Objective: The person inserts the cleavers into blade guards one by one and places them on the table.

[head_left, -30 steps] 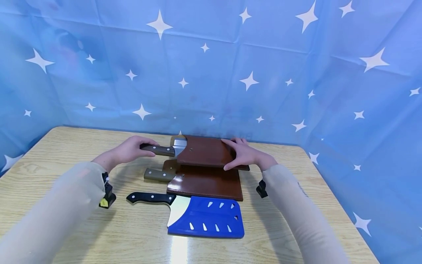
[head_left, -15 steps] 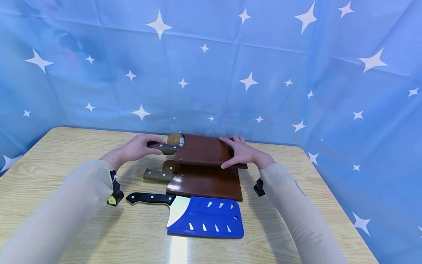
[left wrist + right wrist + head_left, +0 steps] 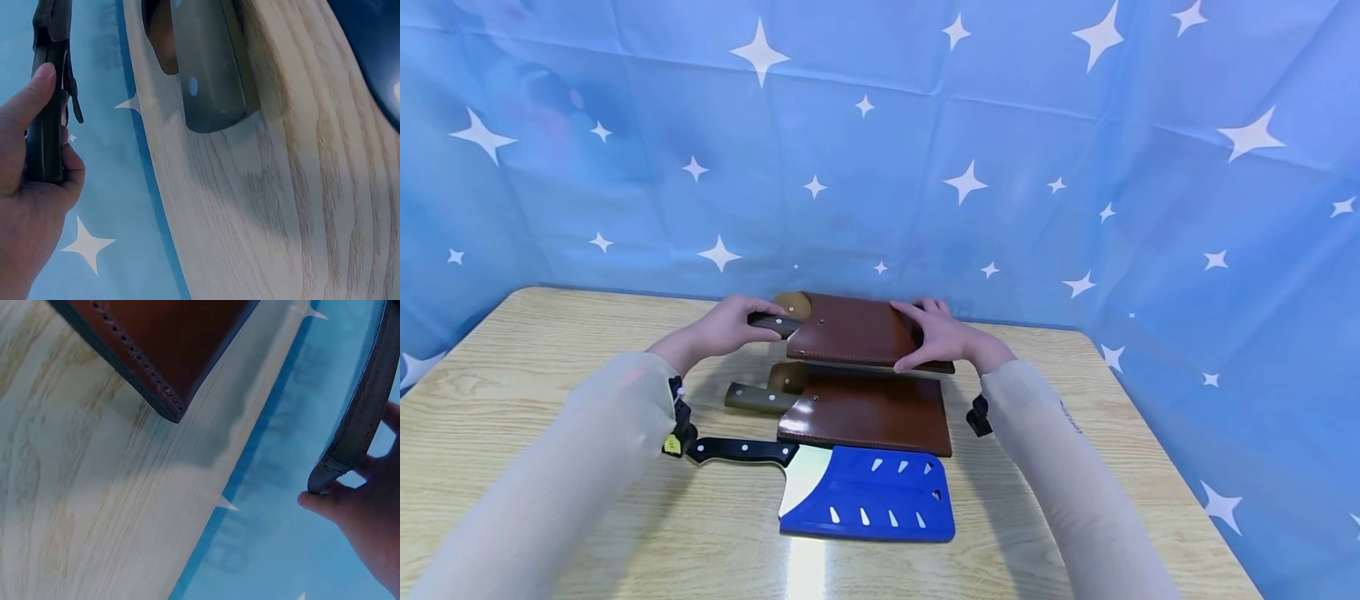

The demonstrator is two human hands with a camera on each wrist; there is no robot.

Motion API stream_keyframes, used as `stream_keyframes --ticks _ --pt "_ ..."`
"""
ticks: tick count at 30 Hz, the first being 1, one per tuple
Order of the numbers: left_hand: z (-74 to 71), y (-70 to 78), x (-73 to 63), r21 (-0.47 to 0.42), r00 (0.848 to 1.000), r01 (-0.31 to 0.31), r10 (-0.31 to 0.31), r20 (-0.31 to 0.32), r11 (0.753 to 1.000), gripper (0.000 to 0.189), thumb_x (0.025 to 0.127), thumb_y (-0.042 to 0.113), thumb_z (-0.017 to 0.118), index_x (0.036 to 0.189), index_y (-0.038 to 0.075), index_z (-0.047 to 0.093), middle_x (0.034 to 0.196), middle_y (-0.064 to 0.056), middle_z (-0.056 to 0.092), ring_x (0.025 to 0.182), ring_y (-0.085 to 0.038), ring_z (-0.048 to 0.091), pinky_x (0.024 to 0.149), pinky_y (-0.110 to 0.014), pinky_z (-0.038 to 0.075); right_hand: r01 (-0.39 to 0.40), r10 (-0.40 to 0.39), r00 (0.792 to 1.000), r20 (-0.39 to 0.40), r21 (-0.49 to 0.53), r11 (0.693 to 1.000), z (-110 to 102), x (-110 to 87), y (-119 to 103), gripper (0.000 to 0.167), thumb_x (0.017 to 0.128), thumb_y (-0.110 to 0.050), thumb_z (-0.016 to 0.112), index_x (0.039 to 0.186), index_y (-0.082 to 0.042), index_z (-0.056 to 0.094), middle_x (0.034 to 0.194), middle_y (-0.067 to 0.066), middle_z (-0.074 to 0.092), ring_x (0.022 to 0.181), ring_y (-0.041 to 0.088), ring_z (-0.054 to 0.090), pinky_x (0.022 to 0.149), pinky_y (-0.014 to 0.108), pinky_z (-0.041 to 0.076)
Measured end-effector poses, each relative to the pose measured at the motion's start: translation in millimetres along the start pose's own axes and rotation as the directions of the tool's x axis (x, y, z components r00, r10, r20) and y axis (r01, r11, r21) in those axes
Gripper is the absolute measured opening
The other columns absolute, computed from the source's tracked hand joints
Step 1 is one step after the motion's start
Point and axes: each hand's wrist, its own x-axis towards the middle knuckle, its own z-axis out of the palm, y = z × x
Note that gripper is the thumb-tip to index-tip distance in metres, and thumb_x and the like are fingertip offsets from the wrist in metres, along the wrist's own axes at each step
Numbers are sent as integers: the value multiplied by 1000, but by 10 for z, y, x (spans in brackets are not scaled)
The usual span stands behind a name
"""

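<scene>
My left hand (image 3: 726, 327) grips the dark handle (image 3: 775, 324) of a cleaver at the back of the table. The cleaver's blade is hidden inside a brown leather sheath (image 3: 842, 329). My right hand (image 3: 943, 335) holds that sheath by its right end, thumb along the near edge. Both wrist views show the pair raised off the tabletop: the cleaver handle (image 3: 45, 137) lies in the left palm, and the sheath's edge (image 3: 359, 419) sits between right thumb and fingers. A tan strap flap (image 3: 793, 305) stands behind the handle.
Just nearer lies a second cleaver with an olive handle (image 3: 758, 398) in a brown sheath (image 3: 876, 414). In front of it is a black-handled cleaver (image 3: 741, 450) with a blue slotted blade cover (image 3: 880, 496). A starry blue curtain (image 3: 880, 150) hangs behind the wooden table (image 3: 587, 350).
The left hand has moved right, pushing the cleaver deeper; its bare blade strip has gone from sight inside the sheath. The sheath has shifted slightly left and up with the right hand.
</scene>
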Motion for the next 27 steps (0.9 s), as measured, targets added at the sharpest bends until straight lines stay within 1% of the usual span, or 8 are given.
stream_keyframes --ticks 7,12,15,19,21,24,27 --pt "-29 -109 78 16 1000 3 -4 6 1000 32 88 9 64 119 0 61 112 -20 62 87 -23 55 72 -31 43 -3 3 1000 3 17 1000 51 139 3 108 66 -55 77 151 -24 17 148 16 19 132 35 15 102 60 29" --pt "9 -210 149 25 1000 19 -19 16 1000 35 87 8 65 120 -2 60 114 -22 61 90 -24 56 75 -31 44 -33 33 999 29 26 999 144 237 28 108 66 -55 77 151 -25 16 150 16 17 133 36 14 103 60 28" --pt "45 -253 186 72 1000 22 -23 16 997 36 86 10 66 120 -1 61 116 -23 61 92 -26 56 77 -33 44 -47 46 998 42 25 999 202 282 72 107 67 -53 77 151 -25 16 152 17 15 135 38 12 104 61 26" --pt "86 -301 225 156 998 54 -57 16 986 37 86 14 67 121 6 62 118 -20 61 95 -29 56 78 -37 40 -46 45 998 51 14 999 271 345 139 106 69 -53 76 151 -24 16 154 18 11 139 40 7 105 62 22" --pt "110 -317 240 185 997 69 -74 23 980 36 86 15 66 121 7 62 119 -19 61 99 -31 55 80 -40 39 -51 50 997 53 16 999 299 372 162 105 69 -52 76 151 -23 17 154 18 11 140 40 5 106 63 21" --pt "147 -334 264 200 996 66 -76 42 978 34 86 11 65 120 4 62 119 -20 61 105 -34 55 87 -44 40 -63 61 996 59 27 998 335 406 185 105 69 -52 76 151 -23 18 155 17 11 140 41 5 106 63 21" --pt "172 -347 289 185 995 71 -83 57 980 34 86 4 63 119 -2 61 120 -23 59 109 -36 54 94 -46 41 -87 84 993 84 39 995 353 437 186 104 69 -52 76 151 -24 17 156 15 9 141 40 4 107 62 21"
